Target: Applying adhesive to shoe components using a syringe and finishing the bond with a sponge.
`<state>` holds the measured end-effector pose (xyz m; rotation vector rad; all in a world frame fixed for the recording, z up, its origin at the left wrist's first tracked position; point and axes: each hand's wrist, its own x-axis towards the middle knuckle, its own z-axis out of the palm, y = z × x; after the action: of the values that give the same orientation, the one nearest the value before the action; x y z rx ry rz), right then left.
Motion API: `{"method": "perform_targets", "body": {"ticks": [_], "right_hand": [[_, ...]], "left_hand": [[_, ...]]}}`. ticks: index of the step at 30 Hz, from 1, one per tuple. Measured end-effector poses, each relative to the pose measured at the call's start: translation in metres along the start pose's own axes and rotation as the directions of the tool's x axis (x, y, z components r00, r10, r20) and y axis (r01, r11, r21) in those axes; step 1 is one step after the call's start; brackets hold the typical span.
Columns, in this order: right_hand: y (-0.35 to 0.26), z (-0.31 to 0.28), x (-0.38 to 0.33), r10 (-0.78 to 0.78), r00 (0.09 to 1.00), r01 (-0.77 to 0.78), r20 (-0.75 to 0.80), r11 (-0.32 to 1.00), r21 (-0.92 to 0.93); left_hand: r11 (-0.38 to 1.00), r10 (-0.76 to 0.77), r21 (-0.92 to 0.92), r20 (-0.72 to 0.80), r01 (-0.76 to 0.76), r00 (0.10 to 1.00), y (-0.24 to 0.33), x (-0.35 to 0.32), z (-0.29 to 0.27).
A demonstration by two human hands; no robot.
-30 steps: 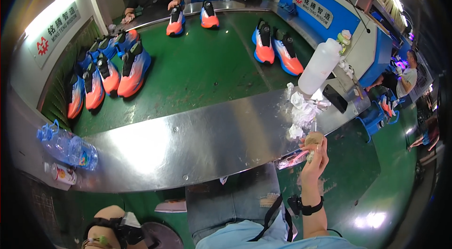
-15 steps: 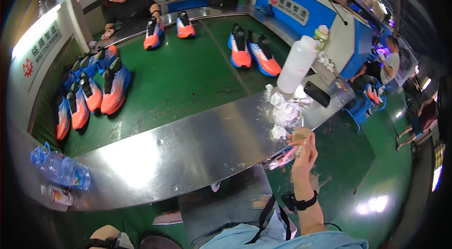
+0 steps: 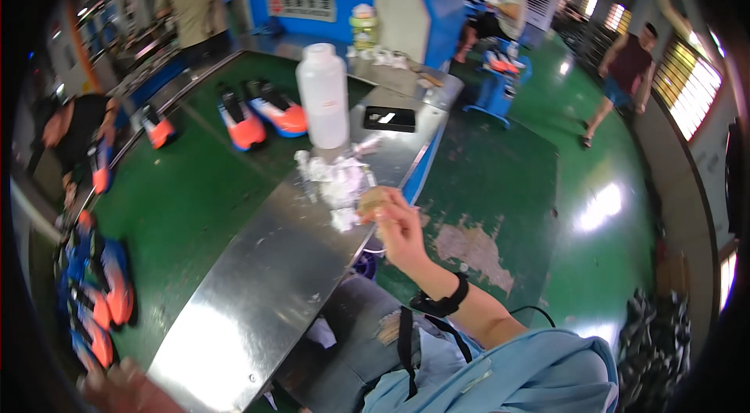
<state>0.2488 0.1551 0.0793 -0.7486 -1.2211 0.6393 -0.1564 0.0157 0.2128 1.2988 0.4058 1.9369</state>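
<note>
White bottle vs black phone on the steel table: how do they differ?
The white bottle stands upright and tall; the black phone lies flat. The bottle is pale and rounded, the phone dark and rectangular. Both rest on the steel table, untouched by the right hand.

We look down from a single wide fisheye camera worn on a seated person's head, tilted and turned toward their right, so the steel bench (image 3: pixel 258 288) runs diagonally from lower left to upper right. Our view sits close above the right hand (image 3: pixel 400 225), which rises near the middle of the frame, its forearm entering from the lower edge. Beyond the hand the green belt (image 3: pixel 183 194) and white bottle (image 3: pixel 324 96) lie farther off; right of the hand the green floor (image 3: pixel 500 178) stretches away. Straight edges bow toward the dark round rim. No second view shares the scene.
</note>
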Motion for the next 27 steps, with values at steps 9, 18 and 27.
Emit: {"method": "perform_targets", "body": {"ticks": [9,18,27], "right_hand": [[-0.006,-0.007,0.001,0.041,0.999,-0.039,0.028,0.996,-0.086],[0.006,-0.010,0.004,0.003,1.000,0.000,0.025,0.993,-0.116],[0.017,0.008,0.013,-0.025,0.998,0.026,0.049,0.999,-0.029]], "left_hand": [[0.975,-0.071,0.180,0.808,-0.130,0.584,-0.088,0.054,0.216],[0.948,0.073,0.219,0.559,-0.233,0.826,-0.108,0.040,0.232],[0.678,0.133,0.412,0.746,-0.609,0.653,-0.101,0.073,0.184]]}}
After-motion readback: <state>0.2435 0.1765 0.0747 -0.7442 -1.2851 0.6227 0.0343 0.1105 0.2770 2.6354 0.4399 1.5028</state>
